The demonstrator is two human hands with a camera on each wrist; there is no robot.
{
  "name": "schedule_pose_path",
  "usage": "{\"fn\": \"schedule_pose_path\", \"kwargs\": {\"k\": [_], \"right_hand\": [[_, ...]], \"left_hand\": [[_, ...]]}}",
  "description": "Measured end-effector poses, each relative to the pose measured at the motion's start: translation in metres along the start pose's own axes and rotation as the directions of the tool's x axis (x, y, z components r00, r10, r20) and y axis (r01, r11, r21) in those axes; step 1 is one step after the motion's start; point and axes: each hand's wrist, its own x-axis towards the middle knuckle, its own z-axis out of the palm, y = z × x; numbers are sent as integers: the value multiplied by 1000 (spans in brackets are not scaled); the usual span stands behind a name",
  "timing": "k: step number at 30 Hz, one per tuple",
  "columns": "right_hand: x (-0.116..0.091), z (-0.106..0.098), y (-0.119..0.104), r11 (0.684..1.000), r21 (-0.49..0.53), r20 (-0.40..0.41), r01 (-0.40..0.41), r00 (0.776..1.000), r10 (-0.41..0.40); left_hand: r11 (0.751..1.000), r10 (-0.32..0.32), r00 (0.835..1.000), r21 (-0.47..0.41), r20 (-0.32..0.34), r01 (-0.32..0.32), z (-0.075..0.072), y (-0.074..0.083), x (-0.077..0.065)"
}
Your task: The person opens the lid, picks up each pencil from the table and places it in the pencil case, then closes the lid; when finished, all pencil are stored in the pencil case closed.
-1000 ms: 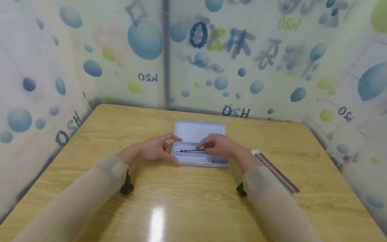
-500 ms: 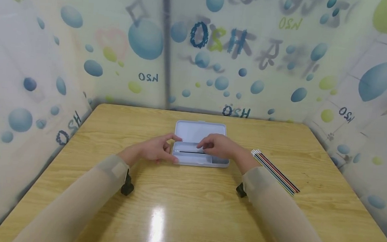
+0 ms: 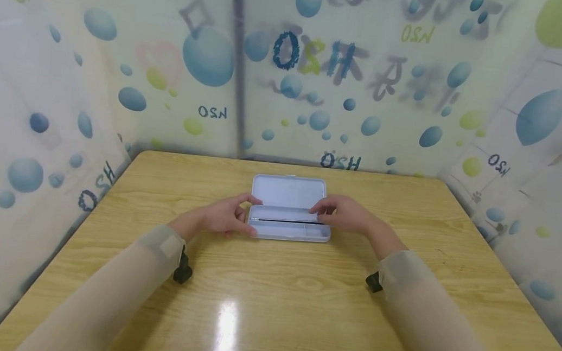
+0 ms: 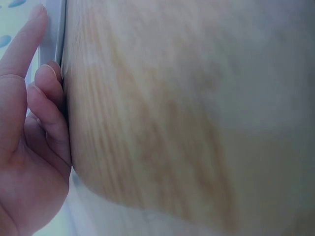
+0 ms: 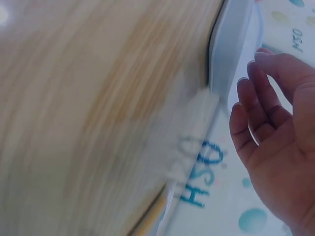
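Observation:
An open pencil case [image 3: 286, 237], pale and shallow with its lid tilted back, lies on the table. One dark pencil [image 3: 282, 221] runs lengthwise along its long compartment. My left hand [image 3: 221, 216] holds the case's left end, thumb at the front corner and index finger at the back corner. In the left wrist view the other fingers of that hand are bent beside the case. Over the right end of the case hovers my right hand [image 3: 349, 214], its fingers slightly bent. In the right wrist view these fingers [image 5: 256, 101] have nothing between them.
Loose pencils [image 5: 150, 216] show at the bottom of the right wrist view; the right forearm hides them in the head view. A wooden table [image 3: 273, 284] carries everything. Patterned curtains [image 3: 394, 96] enclose its back and sides.
The dark pencil, tilted in my right hand a second ago, now lies flat in the case. My right hand has released it and moved right. The left hand stays put.

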Motion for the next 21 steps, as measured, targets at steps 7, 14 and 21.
{"fn": "schedule_pose_path", "kwargs": {"k": [7,14,21], "right_hand": [[-39,-23,30,1000,4,-77,-8,997,9],[-77,-45,70,997,-3,-151,-75,986,74],[-105,-65,106,990,16,-134,-137,981,138]], "left_hand": [[1000,-13,1000,0,4,13,0,0,1],[1000,-14,1000,10,0,14,0,2,-1],[1000,-16,1000,25,4,16,0,0,1]]}}
